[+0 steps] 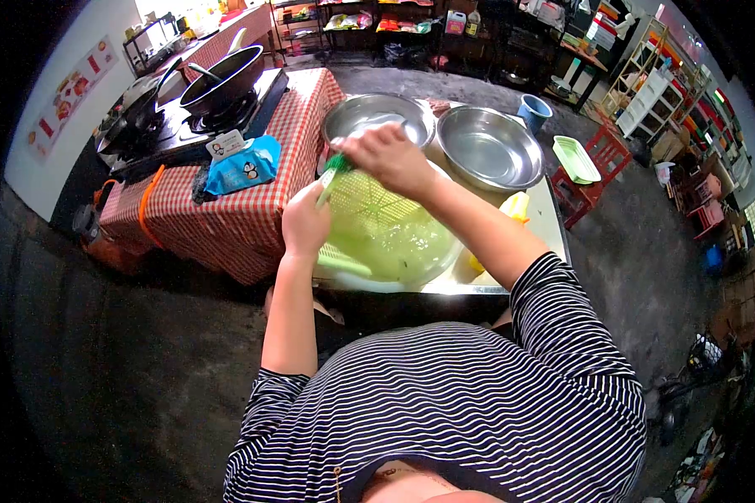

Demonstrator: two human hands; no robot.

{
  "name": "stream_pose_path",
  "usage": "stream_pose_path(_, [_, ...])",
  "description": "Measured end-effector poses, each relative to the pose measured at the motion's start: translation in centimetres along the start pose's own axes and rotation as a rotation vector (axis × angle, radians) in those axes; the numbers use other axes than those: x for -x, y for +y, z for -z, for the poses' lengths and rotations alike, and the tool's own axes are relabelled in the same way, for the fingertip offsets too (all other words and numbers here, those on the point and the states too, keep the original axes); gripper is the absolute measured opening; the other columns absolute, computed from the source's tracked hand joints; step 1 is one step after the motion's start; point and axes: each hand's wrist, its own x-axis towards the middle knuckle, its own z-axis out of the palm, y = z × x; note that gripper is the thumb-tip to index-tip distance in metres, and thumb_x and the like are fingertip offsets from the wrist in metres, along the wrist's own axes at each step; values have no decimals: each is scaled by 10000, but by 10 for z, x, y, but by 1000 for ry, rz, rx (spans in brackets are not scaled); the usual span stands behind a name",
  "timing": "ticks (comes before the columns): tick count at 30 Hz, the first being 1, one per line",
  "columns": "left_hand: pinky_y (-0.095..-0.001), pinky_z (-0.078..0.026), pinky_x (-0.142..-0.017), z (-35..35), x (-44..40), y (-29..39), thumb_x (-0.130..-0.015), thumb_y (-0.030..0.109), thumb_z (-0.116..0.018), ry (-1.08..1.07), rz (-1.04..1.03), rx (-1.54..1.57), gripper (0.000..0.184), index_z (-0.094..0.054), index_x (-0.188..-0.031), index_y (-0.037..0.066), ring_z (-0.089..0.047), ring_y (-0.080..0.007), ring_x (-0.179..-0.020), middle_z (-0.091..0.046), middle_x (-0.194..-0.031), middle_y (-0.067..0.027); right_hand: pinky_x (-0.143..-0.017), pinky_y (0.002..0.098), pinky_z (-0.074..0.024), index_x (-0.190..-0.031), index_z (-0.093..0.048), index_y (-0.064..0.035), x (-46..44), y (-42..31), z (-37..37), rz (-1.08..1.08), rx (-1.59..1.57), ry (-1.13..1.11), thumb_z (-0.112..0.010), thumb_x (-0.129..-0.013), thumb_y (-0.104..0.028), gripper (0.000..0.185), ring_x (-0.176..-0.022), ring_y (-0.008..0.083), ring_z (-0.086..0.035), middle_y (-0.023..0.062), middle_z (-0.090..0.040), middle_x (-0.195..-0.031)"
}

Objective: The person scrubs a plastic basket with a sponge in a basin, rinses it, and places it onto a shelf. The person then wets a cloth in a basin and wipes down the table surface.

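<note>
My left hand (306, 220) is closed around the pale lower part of a bunch of greens (336, 170), upright over the left side of a wide basin. My right hand (387, 158) is at the leafy top, slightly blurred, its fingers bent; whether they grip the leaves is hard to tell. Below both hands, a light green strainer basket (377, 198) sits in the basin, which holds greenish water (398, 256). Two metal bowls stand behind, the left one (356, 107) partly hidden by my right hand, the right one (493, 149) in full view.
A checked cloth (218, 214) covers the left table, with a blue tissue pack (247, 166) and a wok (226, 82) on a stove. Something yellow (516, 207) lies right of the basin. Farther right are a blue bucket (533, 111) and a red chair (610, 158) holding a green basket (575, 159).
</note>
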Motion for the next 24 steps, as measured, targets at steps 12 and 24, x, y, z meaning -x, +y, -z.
stream_pose_path(12, [-408,-449,-655,-8,10,19,-821,69,-638,123,-26,-22,143,-515,-826,-3,-533,-333,-685,-510,-722,-181,-889,405,-376,-1060,-562,-90,59,2,-37,-377,-183,8,-615,-862,-294,290,-970,267,-562,81,-601,-999])
stream_pose_path(24, [-351,-467,-654,16,-1,43,-677,-70,-525,173,-124,182,167,-590,-825,-27,-571,-321,-668,-556,-718,-178,-914,371,-360,-1057,-552,-149,2,-29,8,-58,-204,225,-550,-866,-263,223,-967,197,-551,16,-571,-1001])
